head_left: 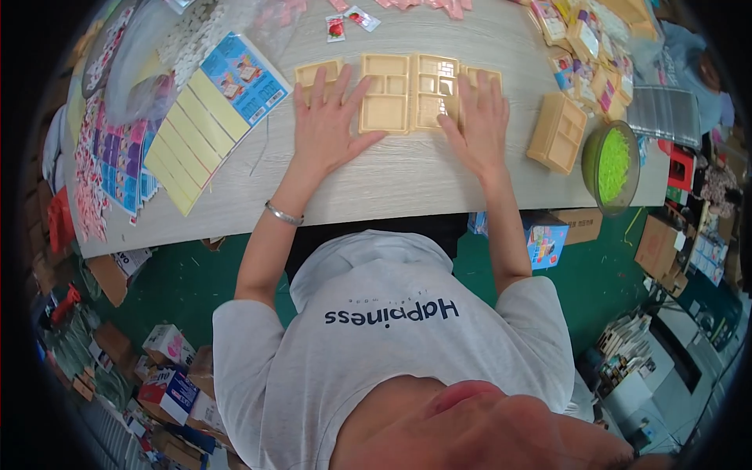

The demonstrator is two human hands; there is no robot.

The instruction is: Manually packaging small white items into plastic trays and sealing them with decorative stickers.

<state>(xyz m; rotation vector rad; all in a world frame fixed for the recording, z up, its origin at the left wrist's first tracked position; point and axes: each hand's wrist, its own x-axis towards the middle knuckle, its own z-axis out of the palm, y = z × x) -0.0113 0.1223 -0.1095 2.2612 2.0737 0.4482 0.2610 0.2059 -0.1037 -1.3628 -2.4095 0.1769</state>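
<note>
Several shallow cream plastic trays with compartments stand in a row in front of me at the table's far middle. My left hand (327, 129) is open, its fingers spread over the leftmost tray (308, 72) and its thumb near the lower edge of a middle tray (384, 113). Fingers outstretched, my open right hand (480, 131) covers part of the rightmost tray (492, 76). Its thumb reaches the adjoining middle tray (429, 116). The two middle trays meet along a shared edge. Neither hand grips anything.
Printed card sheets (205, 121) and a clear bag of white pieces (192, 43) are at left. On the right are a stack of cream trays (558, 133), a bowl of green shreds (613, 166) and packed trays (587, 39). Small red-and-white sachets (362, 19) lie beyond.
</note>
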